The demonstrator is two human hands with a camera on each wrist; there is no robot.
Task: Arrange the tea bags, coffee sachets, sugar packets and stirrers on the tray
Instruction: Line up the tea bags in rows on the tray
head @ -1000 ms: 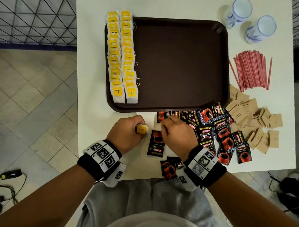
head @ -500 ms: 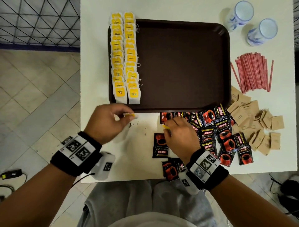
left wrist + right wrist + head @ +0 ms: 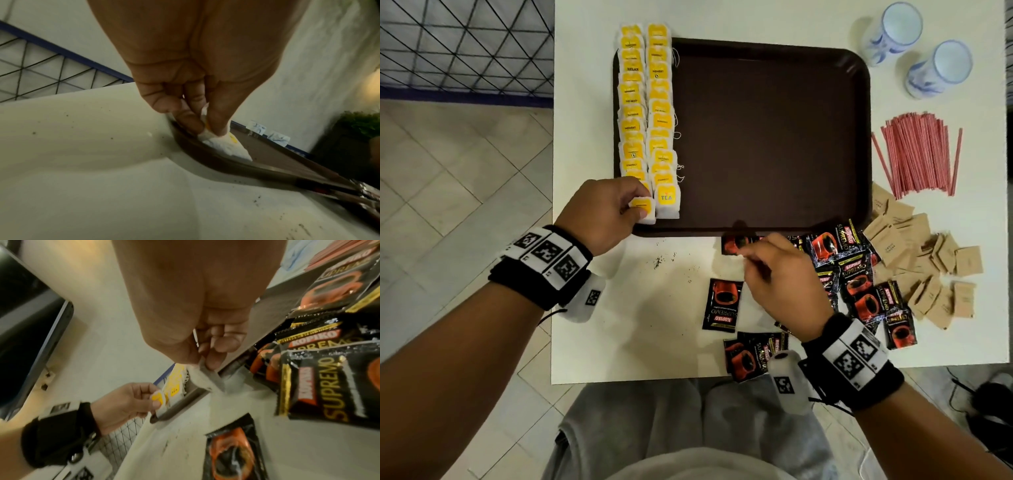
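On the left side of the brown tray (image 3: 774, 137) lie two rows of yellow-tagged tea bags (image 3: 647, 102). My left hand (image 3: 635, 209) pinches one more tea bag (image 3: 643, 207) at the near end of the left row, touching the tray. The left wrist view shows thumb and fingers of the left hand (image 3: 205, 128) pinching that bag (image 3: 226, 146) over the tray's rim (image 3: 205, 155). Just in front of the tray, my right hand (image 3: 751, 255) pinches a pale tea bag (image 3: 203, 379) that hangs below its fingers. Black coffee sachets (image 3: 852, 274) lie right of it.
Brown sugar packets (image 3: 928, 267) and red stirrers (image 3: 917, 154) lie right of the tray. Two blue-and-white cups (image 3: 941, 68) stand at the back right. Loose sachets (image 3: 722, 305) lie near the table's front edge. Tea crumbs (image 3: 659, 262) speckle the table.
My left hand has carried its tea bag from the table in front up to the near left corner of the tray. My right hand has shifted slightly forward and right.
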